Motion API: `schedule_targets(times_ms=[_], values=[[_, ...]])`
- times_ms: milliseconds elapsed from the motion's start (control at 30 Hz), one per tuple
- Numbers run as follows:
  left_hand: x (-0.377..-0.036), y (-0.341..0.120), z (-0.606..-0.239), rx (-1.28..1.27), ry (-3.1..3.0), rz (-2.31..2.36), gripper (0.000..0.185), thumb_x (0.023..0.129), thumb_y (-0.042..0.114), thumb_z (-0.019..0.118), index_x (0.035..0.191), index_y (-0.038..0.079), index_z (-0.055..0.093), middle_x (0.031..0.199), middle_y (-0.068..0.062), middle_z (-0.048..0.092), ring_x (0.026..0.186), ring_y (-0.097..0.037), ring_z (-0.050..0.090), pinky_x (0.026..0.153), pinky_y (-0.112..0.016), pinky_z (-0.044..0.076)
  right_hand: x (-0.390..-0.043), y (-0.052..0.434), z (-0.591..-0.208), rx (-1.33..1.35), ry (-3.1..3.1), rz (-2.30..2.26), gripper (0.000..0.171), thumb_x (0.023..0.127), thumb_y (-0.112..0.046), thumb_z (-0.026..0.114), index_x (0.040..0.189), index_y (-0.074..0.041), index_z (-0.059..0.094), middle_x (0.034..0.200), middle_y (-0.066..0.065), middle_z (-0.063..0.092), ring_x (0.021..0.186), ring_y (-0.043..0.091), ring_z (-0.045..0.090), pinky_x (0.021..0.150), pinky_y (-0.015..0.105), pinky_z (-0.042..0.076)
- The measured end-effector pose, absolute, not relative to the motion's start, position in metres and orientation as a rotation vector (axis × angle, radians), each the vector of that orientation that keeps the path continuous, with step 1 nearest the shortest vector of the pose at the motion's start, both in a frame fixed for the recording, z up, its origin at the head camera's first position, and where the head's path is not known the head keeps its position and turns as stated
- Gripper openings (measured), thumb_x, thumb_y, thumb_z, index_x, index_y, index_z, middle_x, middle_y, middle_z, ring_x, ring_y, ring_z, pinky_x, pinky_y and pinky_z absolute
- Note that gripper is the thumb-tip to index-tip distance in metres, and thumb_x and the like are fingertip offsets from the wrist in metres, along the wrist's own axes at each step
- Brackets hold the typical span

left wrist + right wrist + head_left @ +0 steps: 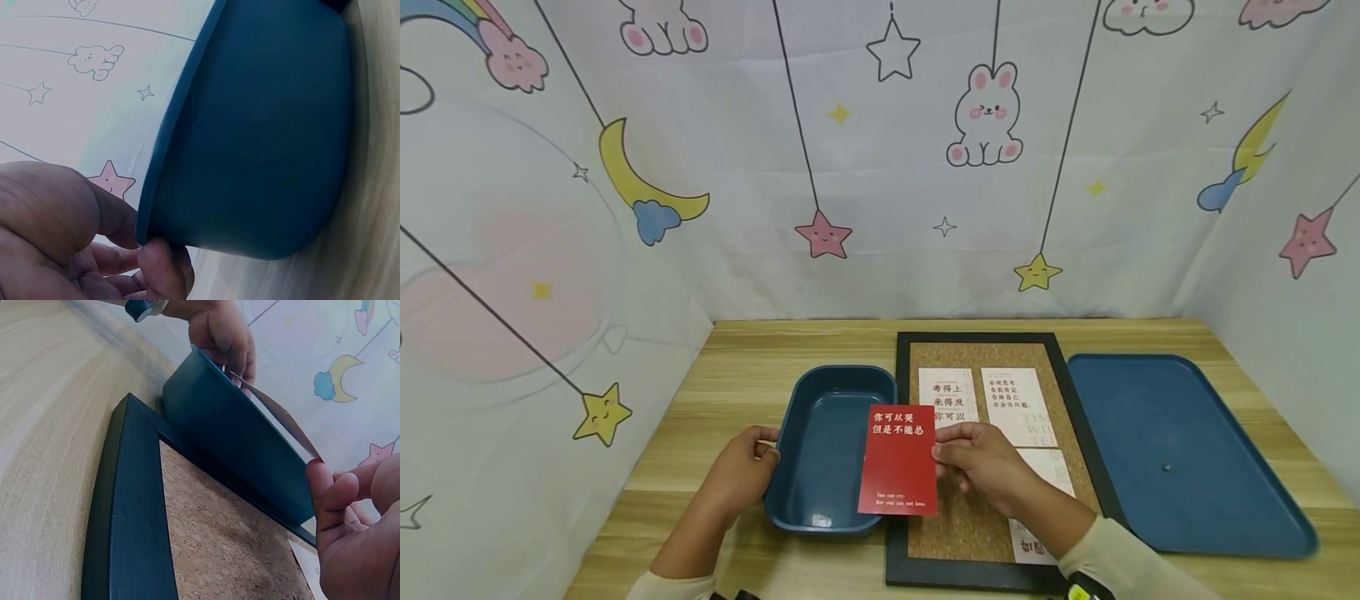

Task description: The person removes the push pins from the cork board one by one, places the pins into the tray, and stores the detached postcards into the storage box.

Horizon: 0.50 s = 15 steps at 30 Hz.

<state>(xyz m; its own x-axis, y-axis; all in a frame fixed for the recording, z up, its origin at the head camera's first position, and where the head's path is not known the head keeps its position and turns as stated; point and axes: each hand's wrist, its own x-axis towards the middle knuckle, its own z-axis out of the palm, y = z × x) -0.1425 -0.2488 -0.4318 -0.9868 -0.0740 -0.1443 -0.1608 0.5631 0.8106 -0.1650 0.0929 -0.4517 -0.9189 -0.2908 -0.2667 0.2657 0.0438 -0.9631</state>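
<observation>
Red card (898, 459) is pinched by the right hand (981, 462) above the bin (827, 450); left hand (743, 468) grips its rim. A loose pinch could drop the card outside.

A red card (898, 458) with white Chinese lettering and small English print at its foot is held flat above the right side of a deep blue rectangular bin (820, 454). The bin sits on the wooden worktop (737, 392), touching a cork board's black frame (897, 533).

left hand (69, 244) | fingers (159, 265) grip rim | blue tub (262, 137) | on wooden table (375, 237)
</observation>
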Motion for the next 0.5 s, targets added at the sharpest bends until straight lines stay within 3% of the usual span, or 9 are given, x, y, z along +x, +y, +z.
schedule_targets(times_ms=[500], values=[[-0.1431, -0.2497, -0.4341, -0.19, 2.698, 1.402, 0.034, 0.097, 0.001, 0.049, 0.129, -0.009, 0.056, 0.097, -0.016, 0.063, 0.08, -0.023, 0.059, 0.065, -0.035, 0.049, -0.1673, 0.0831, -0.4563, -0.02, 1.929, -1.941, 0.034, 0.094, -0.009, 0.07, 0.121, 0.008, 0.059, 0.084, 0.013, 0.072, 0.069, 0.018, 0.065, 0.051, 0.023, 0.044]])
